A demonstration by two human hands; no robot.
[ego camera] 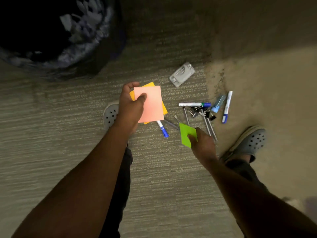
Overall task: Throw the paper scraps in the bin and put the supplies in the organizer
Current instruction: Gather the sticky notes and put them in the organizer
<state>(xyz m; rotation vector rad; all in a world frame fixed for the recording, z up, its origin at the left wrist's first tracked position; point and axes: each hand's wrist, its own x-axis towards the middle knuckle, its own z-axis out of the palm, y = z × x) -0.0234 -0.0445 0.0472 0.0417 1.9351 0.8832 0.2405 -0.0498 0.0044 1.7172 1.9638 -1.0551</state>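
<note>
The left hand (132, 107) is pinching a pink sheet (151, 103) with a yellow sheet (164, 109) behind it, thumb on top, held above the carpet (68, 134). The right hand (202, 143) is pinching a green scrap (186, 134), flat and angular. Below them a heap is lying on the ribbed carpet — markers (195, 104) with blue caps, thin pens (208, 124), black binder clips (197, 112), a pale blue tube (217, 105). A grey hole punch (182, 76) is lying near the heap. The bin (51, 40), dark and lined with shiny plastic, is standing well apart at the upper left. Grey clogs (252, 143) are flanking the heap.
</note>
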